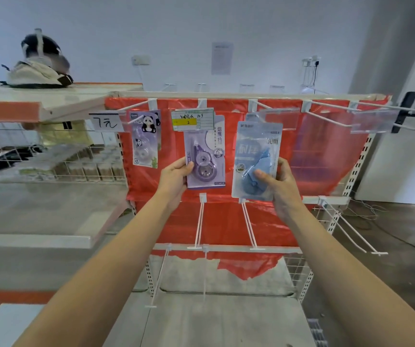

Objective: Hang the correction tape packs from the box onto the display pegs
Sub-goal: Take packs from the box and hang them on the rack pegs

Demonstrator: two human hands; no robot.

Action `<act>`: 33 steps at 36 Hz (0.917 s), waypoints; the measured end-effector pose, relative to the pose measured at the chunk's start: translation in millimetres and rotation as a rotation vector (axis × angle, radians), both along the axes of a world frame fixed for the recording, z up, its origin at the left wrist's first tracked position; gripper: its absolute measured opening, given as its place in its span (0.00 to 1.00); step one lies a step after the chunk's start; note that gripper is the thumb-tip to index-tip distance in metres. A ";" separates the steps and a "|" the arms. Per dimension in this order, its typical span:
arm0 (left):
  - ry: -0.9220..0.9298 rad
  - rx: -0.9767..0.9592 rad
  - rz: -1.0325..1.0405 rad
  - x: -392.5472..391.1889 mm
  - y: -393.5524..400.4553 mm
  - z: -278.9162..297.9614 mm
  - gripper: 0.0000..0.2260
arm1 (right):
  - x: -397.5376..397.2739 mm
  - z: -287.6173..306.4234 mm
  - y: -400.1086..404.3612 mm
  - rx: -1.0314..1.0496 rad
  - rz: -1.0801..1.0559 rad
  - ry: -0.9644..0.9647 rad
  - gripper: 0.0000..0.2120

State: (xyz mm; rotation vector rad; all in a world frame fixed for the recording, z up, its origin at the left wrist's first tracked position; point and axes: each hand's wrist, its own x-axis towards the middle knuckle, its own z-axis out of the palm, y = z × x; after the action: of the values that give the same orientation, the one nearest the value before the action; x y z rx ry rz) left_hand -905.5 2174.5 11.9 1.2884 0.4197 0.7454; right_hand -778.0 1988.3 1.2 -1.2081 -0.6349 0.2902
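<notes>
arms: both of mine reach up from the bottom of the view toward the red backing.
lower pegs: white pegs stick out of the red backing just below my hands.
left hand: my left hand pinches the lower left edge of the purple pack, thumb on the front, fingers behind.
right hand: my right hand grips the lower right part of the blue pack, thumb pressed on its front.
purple pack: upright before the red backing, its top hidden behind a price tag, so I cannot tell if it sits on a peg.
blue pack: upright, just right of the purple pack, its top at a peg on the upper rail; whether it is threaded on I cannot tell.
panda pack: a panda pack hangs at the left side of the red backing, apart from my hands.
far: another person shows behind the shelf, up and left of the red backing.
</notes>
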 end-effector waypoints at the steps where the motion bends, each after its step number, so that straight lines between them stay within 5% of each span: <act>1: 0.005 -0.004 0.008 0.6 0.5 -0.7 0.12 | 0.4 0.8 -1.5 -0.001 -0.011 -0.001 0.17; 33: 0.002 -0.050 0.030 -3.5 -2.1 -4.0 0.12 | 4.6 11.9 -18.0 0.108 0.013 0.151 0.09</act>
State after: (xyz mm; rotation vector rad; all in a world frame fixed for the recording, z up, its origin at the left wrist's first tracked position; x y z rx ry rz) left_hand -909.0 2172.4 7.9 1.2387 0.4571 0.7541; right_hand -773.4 1970.2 13.1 -1.0679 -0.5210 0.3498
